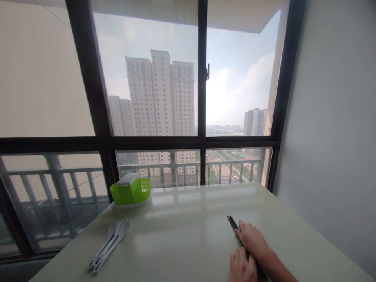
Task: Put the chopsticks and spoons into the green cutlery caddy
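A bundle of black chopsticks (232, 223) slants over the right side of the pale table, its tips pointing away and to the left. Around its middle my right hand (253, 238) is closed. Just below, my left hand (242, 266) has its fingers curled round the lower part of the same bundle. The two hands touch or nearly touch. Most of the chopsticks' length is hidden by them.
Three white spoons (113, 243) lie fanned together on the table's left side. A green utensil basket (129, 194) with a white base and ribbed top stands at the far left corner, by the dark window frame (155, 141). A wall (326, 156) borders the right.
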Action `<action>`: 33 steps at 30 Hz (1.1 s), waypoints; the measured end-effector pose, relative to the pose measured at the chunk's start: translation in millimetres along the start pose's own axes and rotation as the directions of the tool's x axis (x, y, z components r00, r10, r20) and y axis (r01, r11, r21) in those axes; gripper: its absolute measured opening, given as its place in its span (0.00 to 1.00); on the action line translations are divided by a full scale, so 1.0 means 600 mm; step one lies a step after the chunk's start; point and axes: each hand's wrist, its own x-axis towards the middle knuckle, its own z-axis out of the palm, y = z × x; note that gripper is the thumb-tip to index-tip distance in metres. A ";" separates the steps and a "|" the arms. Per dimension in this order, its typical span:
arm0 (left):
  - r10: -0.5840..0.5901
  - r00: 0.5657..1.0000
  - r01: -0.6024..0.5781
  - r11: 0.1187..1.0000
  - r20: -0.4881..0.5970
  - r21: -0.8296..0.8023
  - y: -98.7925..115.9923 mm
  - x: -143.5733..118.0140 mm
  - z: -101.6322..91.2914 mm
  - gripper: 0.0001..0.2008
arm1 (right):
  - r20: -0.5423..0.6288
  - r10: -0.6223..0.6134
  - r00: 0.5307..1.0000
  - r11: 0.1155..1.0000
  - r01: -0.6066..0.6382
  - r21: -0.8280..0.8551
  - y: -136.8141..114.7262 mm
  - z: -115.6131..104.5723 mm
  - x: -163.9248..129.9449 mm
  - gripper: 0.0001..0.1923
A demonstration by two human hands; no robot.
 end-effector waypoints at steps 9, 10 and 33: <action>0.057 0.997 -0.052 0.994 0.043 -0.098 -0.016 0.002 -0.025 0.23 | 0.014 0.001 1.000 1.000 -0.001 0.011 0.031 0.011 0.005 0.12; 0.068 0.997 -0.063 0.992 0.044 -0.111 -0.019 0.002 -0.023 0.22 | 0.019 0.004 1.000 1.000 -0.004 0.016 0.033 0.010 0.004 0.12; 0.087 0.993 -0.076 0.989 0.077 -0.129 -0.012 0.000 -0.034 0.28 | -0.024 -0.035 0.999 0.998 0.034 -0.052 0.047 0.011 0.011 0.15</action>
